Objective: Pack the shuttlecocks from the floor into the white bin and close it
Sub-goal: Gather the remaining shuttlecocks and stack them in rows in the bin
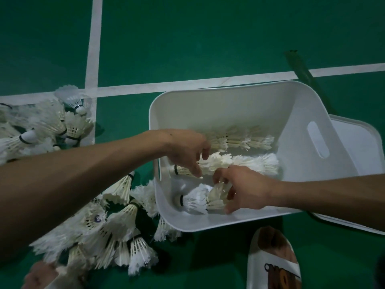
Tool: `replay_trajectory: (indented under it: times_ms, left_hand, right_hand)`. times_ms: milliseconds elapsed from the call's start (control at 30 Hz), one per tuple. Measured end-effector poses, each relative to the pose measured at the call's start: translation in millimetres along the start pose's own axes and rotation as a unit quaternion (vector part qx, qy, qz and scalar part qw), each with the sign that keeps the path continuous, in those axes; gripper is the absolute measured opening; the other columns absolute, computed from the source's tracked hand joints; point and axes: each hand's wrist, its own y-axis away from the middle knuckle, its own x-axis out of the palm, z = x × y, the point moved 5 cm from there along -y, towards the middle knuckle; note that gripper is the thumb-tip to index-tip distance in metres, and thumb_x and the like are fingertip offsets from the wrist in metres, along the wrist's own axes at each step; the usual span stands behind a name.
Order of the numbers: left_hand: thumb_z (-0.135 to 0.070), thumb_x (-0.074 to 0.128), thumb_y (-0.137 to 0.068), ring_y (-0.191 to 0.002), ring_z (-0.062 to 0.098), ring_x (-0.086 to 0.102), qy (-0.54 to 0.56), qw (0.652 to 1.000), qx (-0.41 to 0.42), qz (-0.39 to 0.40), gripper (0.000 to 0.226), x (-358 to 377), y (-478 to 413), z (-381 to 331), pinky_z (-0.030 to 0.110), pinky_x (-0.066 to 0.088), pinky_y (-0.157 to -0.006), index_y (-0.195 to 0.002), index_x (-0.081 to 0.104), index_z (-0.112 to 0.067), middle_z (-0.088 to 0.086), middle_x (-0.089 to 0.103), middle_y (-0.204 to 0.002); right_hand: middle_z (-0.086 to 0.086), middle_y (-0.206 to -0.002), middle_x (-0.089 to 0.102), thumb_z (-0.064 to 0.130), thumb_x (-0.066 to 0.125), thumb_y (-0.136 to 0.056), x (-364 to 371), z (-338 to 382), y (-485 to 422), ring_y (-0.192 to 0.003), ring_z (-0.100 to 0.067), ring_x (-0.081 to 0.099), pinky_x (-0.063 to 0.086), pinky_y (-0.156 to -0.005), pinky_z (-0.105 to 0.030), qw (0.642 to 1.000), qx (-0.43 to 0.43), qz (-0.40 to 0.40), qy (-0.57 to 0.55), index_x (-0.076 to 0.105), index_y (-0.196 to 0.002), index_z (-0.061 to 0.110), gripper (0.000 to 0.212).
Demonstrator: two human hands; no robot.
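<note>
Right hand point(245, 190) curled round a feathery shuttlecock stack point(200, 201), lying sideways along the near wall of the white bin point(208, 225), round cork tip pointing left, left hand point(187, 151) over the middle row, grip unclear

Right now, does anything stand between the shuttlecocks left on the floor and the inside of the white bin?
Nothing visible does. The white bin is open on top, its lid lying off to the right; the floor shuttlecocks lie beside its left wall.

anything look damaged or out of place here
Many shuttlecocks piled on the floor have frayed, splayed feathers and look worn. The white bin sits partly over its lid rather than flat on the floor.
</note>
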Motion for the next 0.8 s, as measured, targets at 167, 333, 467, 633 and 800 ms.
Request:
replay_trajectory:
  times_ms: [167,333,467,633,800]
  left_hand:
    - [-0.039,0.072,-0.08,-0.096,0.017,0.052,-0.026,0.999,-0.009,0.024,0.054,6,-1,2,0.031,0.046,-0.082,-0.126,0.051,-0.02,-0.002,0.058,-0.121]
    - [-0.041,0.072,-0.079,-0.097,0.02,0.053,-0.043,0.999,-0.015,0.027,0.057,7,-4,3,0.032,0.047,-0.083,-0.128,0.05,-0.021,0.001,0.056,-0.122]
    - [-0.042,0.072,-0.079,-0.102,0.021,0.054,-0.051,0.998,-0.019,0.033,0.06,7,-6,3,0.032,0.046,-0.084,-0.13,0.048,-0.021,0.0,0.055,-0.123]
    - [-0.04,0.071,-0.081,-0.101,0.017,0.05,-0.063,0.997,-0.022,0.039,0.062,8,-9,3,0.027,0.039,-0.079,-0.135,0.045,-0.021,0.0,0.053,-0.13]
    - [-0.04,0.072,-0.08,-0.105,0.02,0.052,-0.076,0.996,-0.023,0.033,0.063,8,-10,6,0.029,0.041,-0.082,-0.134,0.046,-0.02,0.001,0.054,-0.127]
  right_hand:
    - [0.0,-0.119,0.061,0.043,0.081,-0.069,-1,1,-8,-0.093,-0.014,0.059,0.046,-0.074,-0.022,0.997,0.012,0.044,0.06,0.054,-0.127,0.02,0.068]
    - [-0.003,-0.112,0.064,0.033,0.08,-0.072,2,-2,-11,-0.092,-0.016,0.062,0.053,-0.077,-0.03,0.997,0.026,0.044,0.056,0.055,-0.115,0.018,0.053]
    - [-0.003,-0.107,0.064,0.029,0.083,-0.07,12,10,-18,-0.089,-0.018,0.063,0.052,-0.075,-0.029,0.999,0.025,0.036,0.012,0.056,-0.111,0.018,0.049]
    - [0.0,-0.106,0.067,0.026,0.083,-0.07,11,11,-24,-0.091,-0.015,0.063,0.041,-0.069,-0.019,0.998,0.028,0.048,0.023,0.058,-0.116,0.018,0.053]
    - [0.0,-0.11,0.066,0.038,0.081,-0.071,-5,11,-14,-0.089,-0.015,0.064,0.048,-0.072,-0.023,0.998,0.007,0.026,0.049,0.058,-0.12,0.017,0.057]
